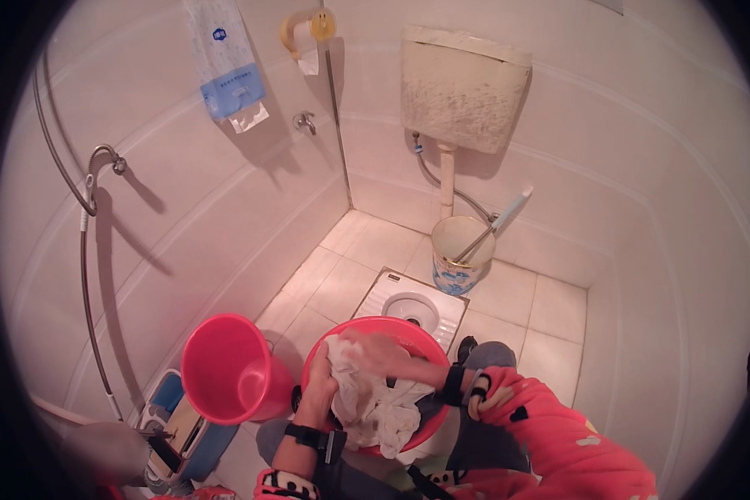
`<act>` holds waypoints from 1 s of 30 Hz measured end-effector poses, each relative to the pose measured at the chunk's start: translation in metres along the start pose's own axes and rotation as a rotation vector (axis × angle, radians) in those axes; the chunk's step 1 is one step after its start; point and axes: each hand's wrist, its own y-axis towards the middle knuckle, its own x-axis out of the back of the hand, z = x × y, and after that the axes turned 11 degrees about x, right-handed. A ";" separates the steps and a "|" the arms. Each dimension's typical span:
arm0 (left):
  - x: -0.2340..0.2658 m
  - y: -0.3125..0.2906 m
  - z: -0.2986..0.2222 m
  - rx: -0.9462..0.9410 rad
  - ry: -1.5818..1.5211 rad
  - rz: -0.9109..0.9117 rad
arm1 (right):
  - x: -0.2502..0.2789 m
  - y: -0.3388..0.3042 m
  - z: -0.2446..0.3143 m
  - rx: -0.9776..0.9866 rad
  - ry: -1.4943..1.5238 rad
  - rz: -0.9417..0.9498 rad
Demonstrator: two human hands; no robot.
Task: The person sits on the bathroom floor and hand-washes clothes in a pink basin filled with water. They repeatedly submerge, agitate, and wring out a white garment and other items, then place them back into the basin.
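Between my knees stands a red basin (429,331) with a bunched white cloth (385,423) in it. Some darker cloth (430,407) shows beside the white one, partly covered. My left hand (320,379) is closed on the white cloth at the basin's left side. Over the upper part of the same cloth lies my right hand (379,354), smeared by motion, so its fingers do not show clearly. Both wrists wear black straps, and my red patterned right sleeve is pushed up the forearm.
A red bucket (204,371) stands left of the basin. Ahead are a squat toilet (373,307) and a patterned bin (452,279) with a long-handled tool (508,212) in it. A cistern (467,96), tap (305,122) and shower hose (86,308) are along the walls.
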 end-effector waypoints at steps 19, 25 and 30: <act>-0.024 0.006 0.042 -0.062 -0.171 0.475 | -0.028 0.009 0.011 -0.066 -0.237 0.047; -0.029 0.000 0.049 0.090 0.010 -0.320 | -0.033 0.006 -0.009 -0.180 -0.387 -0.046; -0.039 -0.004 0.035 -0.081 -0.190 0.567 | -0.038 0.002 0.008 0.041 -0.365 0.185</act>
